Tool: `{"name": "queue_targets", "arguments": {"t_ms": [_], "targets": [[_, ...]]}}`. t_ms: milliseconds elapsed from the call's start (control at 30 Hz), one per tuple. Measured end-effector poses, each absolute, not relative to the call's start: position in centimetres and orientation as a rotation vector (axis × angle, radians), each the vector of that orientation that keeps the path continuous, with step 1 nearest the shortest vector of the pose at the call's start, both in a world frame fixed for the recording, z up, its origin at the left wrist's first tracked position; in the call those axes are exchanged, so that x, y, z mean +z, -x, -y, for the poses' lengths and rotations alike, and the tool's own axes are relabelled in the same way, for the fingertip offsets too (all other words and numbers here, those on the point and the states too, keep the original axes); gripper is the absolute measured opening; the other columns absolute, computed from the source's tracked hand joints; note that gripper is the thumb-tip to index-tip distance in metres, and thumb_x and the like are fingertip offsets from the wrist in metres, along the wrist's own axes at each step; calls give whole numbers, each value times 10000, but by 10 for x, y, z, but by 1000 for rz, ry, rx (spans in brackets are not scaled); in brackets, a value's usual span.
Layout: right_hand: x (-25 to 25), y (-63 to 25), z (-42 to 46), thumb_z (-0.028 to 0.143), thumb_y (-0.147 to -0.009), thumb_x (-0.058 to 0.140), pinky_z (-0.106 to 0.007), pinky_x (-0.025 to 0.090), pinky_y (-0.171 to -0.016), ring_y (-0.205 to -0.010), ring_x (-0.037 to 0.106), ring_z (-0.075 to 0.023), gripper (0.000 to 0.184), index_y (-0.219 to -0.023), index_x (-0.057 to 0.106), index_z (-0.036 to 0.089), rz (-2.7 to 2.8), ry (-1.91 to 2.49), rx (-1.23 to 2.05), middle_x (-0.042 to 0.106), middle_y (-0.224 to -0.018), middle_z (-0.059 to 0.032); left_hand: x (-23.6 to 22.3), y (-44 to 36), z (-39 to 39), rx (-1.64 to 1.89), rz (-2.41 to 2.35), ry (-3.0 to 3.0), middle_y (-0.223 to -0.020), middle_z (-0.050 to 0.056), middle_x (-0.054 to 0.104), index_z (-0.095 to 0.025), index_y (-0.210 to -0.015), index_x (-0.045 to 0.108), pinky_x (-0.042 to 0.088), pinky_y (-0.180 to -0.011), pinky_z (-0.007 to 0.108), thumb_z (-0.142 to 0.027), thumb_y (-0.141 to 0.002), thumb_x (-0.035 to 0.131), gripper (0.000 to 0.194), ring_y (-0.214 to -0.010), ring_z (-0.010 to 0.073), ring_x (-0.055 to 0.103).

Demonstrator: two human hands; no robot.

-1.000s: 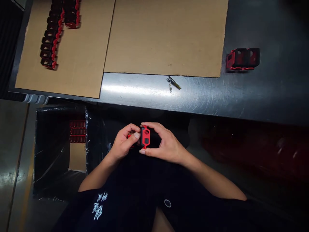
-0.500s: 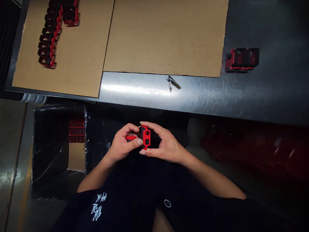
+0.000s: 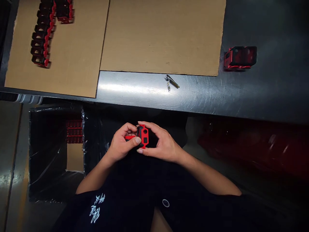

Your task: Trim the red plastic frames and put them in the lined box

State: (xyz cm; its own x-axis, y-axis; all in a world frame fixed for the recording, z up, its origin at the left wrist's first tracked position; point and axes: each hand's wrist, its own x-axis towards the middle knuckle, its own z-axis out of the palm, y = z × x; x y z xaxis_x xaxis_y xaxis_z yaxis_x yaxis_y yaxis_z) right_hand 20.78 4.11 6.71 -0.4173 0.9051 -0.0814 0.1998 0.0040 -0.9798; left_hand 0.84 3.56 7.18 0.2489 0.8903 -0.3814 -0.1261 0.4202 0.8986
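Both hands meet in front of my body, below the table edge, on a small red and black plastic frame part (image 3: 144, 136). My right hand (image 3: 165, 141) spans the part with thumb and fingers, gripping its top and bottom ends. My left hand (image 3: 124, 141) pinches its black left side, the thumb lying over it. A second, narrow red piece (image 3: 129, 137) shows inside the left hand's curled fingers; most of it is hidden. Dark space lies behind the hands.
A metal table (image 3: 135, 88) carries cardboard sheets (image 3: 159, 38). On the left sheet stands a row of red-black parts (image 3: 40, 42). A small metal tool (image 3: 173, 81) lies near the front edge. More parts (image 3: 240, 58) stand at right. A lined box (image 3: 48, 154) holds red parts (image 3: 74, 131).
The two hands keep their hold, and the red and black pieces now sit closer together, with black showing through the red part's openings. The whole view has shifted slightly.
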Motion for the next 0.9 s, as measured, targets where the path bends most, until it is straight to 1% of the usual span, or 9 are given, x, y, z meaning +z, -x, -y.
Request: {"name": "queue_targets", "arguments": {"t_ms": [200,433,600,733,900], "targets": [[68,-207,-39,279,-759,831,-458,573,-1044,-1230,665,-282,747,-1446,538,271,1666,1162,1397,652,-1356,-110,68,-8,-36,819,-1011,-793,-841,5,663,-181,-967,644,473,-635,176,-412,-804,832,340,-686,85,585],[67,-206,-40,265,-758,829,-451,573,-1054,-1237,665,-275,753,-1452,536,261,1657,1154,1405,647,-1369,-114,68,-8,-35,807,-1003,-775,-820,-4,647,-177,-979,638,453,-602,178,-407,-816,820,335,-641,75,546],[61,-205,-39,251,-776,832,-456,572,-1051,-1238,662,-272,764,-1472,518,289,1674,1106,1389,646,-1370,-107,68,-8,-34,815,-1033,-774,-823,-6,639,-181,-962,627,473,-623,190,-408,-774,850,369,-663,87,567],[57,-205,-37,245,-819,796,-493,556,-1060,-1256,645,-282,743,-1493,492,315,1743,1057,1266,645,-1374,-112,64,-5,-33,781,-1052,-763,-801,-12,627,-192,-985,609,505,-616,212,-426,-739,870,428,-652,100,576],[56,-206,-38,264,-811,813,-495,562,-1047,-1249,646,-290,758,-1495,491,318,1769,1035,1236,646,-1364,-120,62,-2,-32,800,-1024,-801,-775,-19,613,-192,-986,623,495,-635,204,-408,-744,866,405,-661,96,572]]}}
